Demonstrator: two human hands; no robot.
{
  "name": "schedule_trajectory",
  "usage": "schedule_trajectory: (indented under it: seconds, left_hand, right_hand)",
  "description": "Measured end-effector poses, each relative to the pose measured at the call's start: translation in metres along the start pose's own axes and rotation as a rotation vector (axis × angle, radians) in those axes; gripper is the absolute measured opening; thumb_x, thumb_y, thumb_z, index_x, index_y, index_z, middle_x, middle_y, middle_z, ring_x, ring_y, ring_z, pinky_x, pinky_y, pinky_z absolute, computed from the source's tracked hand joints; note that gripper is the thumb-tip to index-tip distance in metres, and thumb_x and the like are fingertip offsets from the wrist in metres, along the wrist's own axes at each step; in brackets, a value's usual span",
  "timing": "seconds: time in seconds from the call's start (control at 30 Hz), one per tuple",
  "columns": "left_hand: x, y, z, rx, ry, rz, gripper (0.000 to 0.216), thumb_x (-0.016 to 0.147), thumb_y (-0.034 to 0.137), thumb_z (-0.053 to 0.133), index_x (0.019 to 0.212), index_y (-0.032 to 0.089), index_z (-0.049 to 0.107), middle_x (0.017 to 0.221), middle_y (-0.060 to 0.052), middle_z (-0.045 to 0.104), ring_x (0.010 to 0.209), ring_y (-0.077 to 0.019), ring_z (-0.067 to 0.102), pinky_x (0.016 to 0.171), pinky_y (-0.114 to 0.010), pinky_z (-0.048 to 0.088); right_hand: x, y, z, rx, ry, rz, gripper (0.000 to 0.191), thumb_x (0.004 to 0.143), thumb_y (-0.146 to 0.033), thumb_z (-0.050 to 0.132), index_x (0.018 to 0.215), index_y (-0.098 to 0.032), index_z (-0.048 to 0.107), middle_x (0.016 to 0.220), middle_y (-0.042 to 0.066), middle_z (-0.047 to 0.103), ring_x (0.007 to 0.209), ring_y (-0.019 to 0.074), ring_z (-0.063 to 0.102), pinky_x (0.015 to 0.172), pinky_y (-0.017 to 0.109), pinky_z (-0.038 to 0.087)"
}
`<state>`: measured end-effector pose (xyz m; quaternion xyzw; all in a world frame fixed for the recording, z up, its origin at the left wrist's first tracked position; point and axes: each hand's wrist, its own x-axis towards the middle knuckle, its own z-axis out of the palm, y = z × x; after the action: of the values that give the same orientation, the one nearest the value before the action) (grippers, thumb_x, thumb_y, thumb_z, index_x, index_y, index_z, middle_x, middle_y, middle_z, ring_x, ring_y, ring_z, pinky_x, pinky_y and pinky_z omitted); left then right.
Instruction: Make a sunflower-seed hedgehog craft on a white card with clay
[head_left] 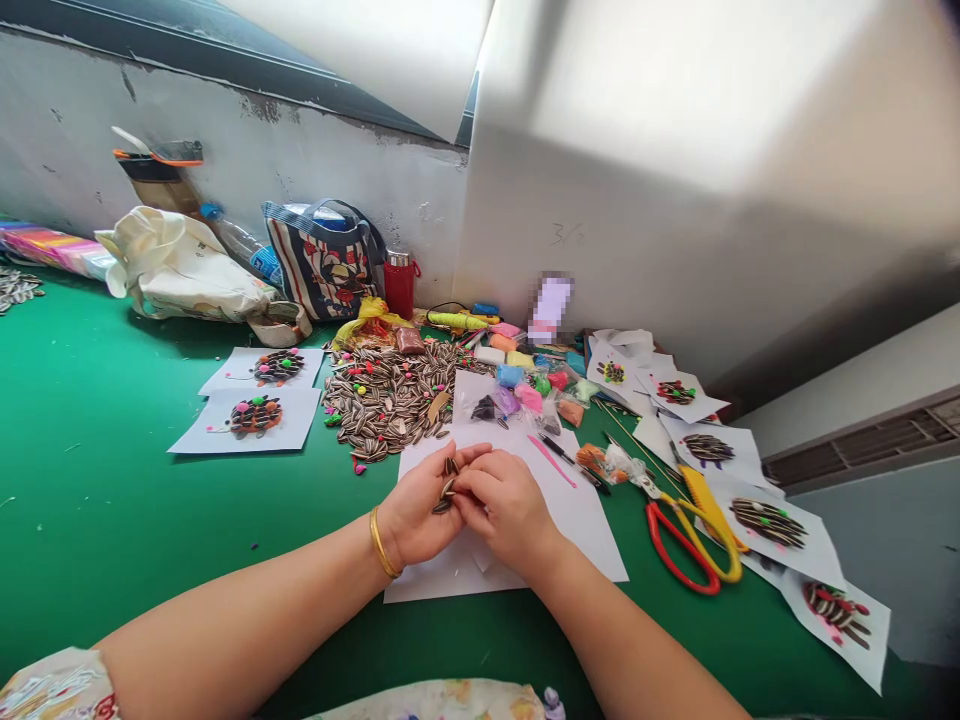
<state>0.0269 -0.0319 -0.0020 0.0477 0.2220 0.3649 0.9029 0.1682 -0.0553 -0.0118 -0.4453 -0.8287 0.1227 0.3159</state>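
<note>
My left hand (420,505), a gold bangle at its wrist, is cupped palm up with a few striped sunflower seeds (444,498) in it. Over that palm, my right hand (510,510) is closed, thumb and fingertips pinched at one of the seeds. Both hands are above blank white paper (577,540) on the green tabletop (322,570). Just beyond them lies a large heap of sunflower seeds (390,400) dotted with small coloured bits. Small bags of coloured clay (529,398) sit at the paper's far edge, near a pink clay tool (553,462) and a black pen (566,455).
Red-and-yellow scissors (690,540) and a yellow comb-like strip (709,505) lie at right, beside cards with seed hedgehogs (769,522). Two more such cards (244,420) are at left. Along the wall stand a striped bag (326,265), a red flask (399,285) and a white bag (187,270).
</note>
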Motion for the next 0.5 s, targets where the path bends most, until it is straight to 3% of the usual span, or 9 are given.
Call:
schedule_trajectory:
  seconds: [0.13, 0.3, 0.5]
  left_hand:
    - [0.0, 0.005, -0.002, -0.03, 0.01, -0.014, 0.037, 0.099, 0.032, 0.038, 0.118, 0.009, 0.06, 0.092, -0.012, 0.071, 0.076, -0.0167, 0.07, 0.07, -0.026, 0.057]
    - [0.001, 0.018, 0.0, -0.024, 0.082, 0.105, 0.036, 0.099, 0.032, 0.036, 0.115, 0.01, 0.06, 0.121, -0.019, 0.064, 0.116, -0.0254, 0.061, 0.097, -0.038, 0.051]
    - [0.007, 0.038, -0.005, -0.025, 0.116, 0.229, 0.037, 0.1, 0.031, 0.033, 0.112, 0.01, 0.061, 0.121, -0.018, 0.064, 0.122, -0.0264, 0.057, 0.097, -0.041, 0.051]
  right_hand:
    - [-0.001, 0.005, -0.011, 0.144, 0.051, 0.032, 0.013, 0.086, -0.019, 0.053, 0.086, -0.021, 0.065, 0.086, 0.003, 0.066, 0.085, 0.0171, 0.057, 0.08, 0.03, 0.044]
    - [-0.008, 0.036, -0.041, 0.166, 0.126, 0.355, 0.011, 0.083, -0.021, 0.053, 0.083, -0.02, 0.064, 0.079, 0.001, 0.065, 0.073, 0.0145, 0.056, 0.068, 0.025, 0.043]
    - [-0.012, 0.063, -0.055, 0.073, -0.214, 0.531, 0.017, 0.081, -0.025, 0.054, 0.084, -0.022, 0.071, 0.082, 0.0, 0.07, 0.072, 0.0155, 0.059, 0.065, 0.026, 0.042]
